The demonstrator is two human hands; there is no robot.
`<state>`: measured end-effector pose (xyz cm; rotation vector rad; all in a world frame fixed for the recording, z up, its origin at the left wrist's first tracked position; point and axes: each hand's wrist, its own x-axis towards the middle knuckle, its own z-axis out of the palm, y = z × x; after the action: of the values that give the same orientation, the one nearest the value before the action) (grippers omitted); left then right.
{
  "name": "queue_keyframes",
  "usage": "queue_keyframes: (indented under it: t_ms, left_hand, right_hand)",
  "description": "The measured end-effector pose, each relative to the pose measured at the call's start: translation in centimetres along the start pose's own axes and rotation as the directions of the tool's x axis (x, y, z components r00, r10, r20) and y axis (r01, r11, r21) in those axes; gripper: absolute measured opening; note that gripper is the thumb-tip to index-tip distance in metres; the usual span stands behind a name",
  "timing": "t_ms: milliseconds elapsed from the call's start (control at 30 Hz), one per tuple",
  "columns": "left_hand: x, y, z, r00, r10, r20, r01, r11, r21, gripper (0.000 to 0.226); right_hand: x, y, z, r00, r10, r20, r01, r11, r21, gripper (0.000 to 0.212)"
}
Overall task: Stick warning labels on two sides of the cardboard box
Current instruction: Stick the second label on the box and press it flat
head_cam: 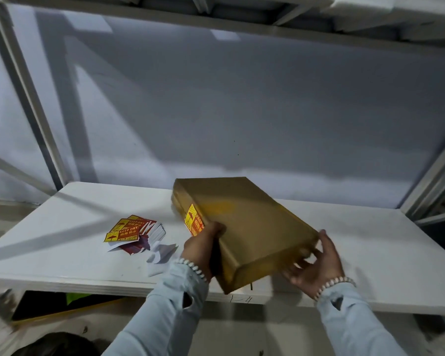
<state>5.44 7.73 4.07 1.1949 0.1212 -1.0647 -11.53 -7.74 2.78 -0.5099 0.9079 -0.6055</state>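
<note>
One cardboard box (244,227), tilted at table (62,253) centre, bears one red-yellow warning label (193,222), text blurred. Left hand (203,249) grips its labelled side; right hand (316,263) cups the near corner. At nine o'clock, loose labels (125,231) read "KEEP DRY".

Both arms wear long, pale blue sleeves, one on the left (165,312) and one on the right (355,319), the cloth creased near the cuffs. Each sleeve has a small dark slit near the wrist — a thumb hole, unused. A bracelet of white beads circles each wrist — left bracelet (190,265), right bracelet (332,283). The hands are bare.
</note>
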Motion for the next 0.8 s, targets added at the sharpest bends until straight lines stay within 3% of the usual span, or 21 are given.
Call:
queue_keyframes:
  t_ms: [67, 167, 233, 300, 433, 567, 700, 800]
  left_hand:
    - [-0.2, -1.0, 1.7, 0.991, 0.062, -0.119, -0.067, 0.997, -0.040, 0.090]
    - [-0.6, -2.5, 3.4, 0.959, 0.100, -0.265, -0.119, 0.991, -0.059, 0.072]
    - [-0.6, -2.7, 3.8, 0.956, 0.112, -0.273, -0.133, 0.989, -0.059, 0.072]
    - [-0.6, -2.5, 3.8, 0.967, 0.124, -0.224, -0.149, 0.984, -0.099, 0.081]
    - [-0.5, -1.1, 2.3, 0.963, 0.117, -0.241, -0.167, 0.965, -0.200, 0.107]
    - [1.8, 0.9, -2.3, 0.938, 0.086, -0.337, -0.190, 0.939, -0.288, 0.107]
    - [2.4, 1.4, -4.2, 0.965, 0.020, -0.261, -0.063, 0.985, -0.159, 0.091]
    - [2.7, 0.8, -3.7, 0.971, 0.035, -0.237, -0.076, 0.983, -0.166, 0.080]
  right_hand:
    - [-0.2, 2.3, 1.9, 0.998, 0.036, 0.050, -0.030, 0.992, -0.126, 0.054]
    - [0.0, 4.6, 3.8, 0.995, 0.054, 0.088, -0.023, 0.950, -0.313, 0.083]
    - [-0.2, 4.7, 4.4, 0.991, 0.093, 0.094, -0.057, 0.941, -0.335, 0.075]
    - [-0.2, 3.6, 4.2, 0.987, 0.121, 0.103, -0.083, 0.946, -0.313, 0.053]
    - [0.3, 0.9, 2.2, 0.983, 0.147, 0.109, -0.105, 0.941, -0.321, 0.056]
    - [0.1, -1.5, -0.3, 0.989, 0.120, 0.086, -0.081, 0.929, -0.362, 0.043]
    - [0.5, -2.5, -2.3, 0.999, 0.026, 0.027, -0.018, 0.958, -0.285, 0.035]
    - [1.3, -2.4, -2.5, 0.993, -0.088, -0.083, 0.072, 0.983, -0.171, 0.034]
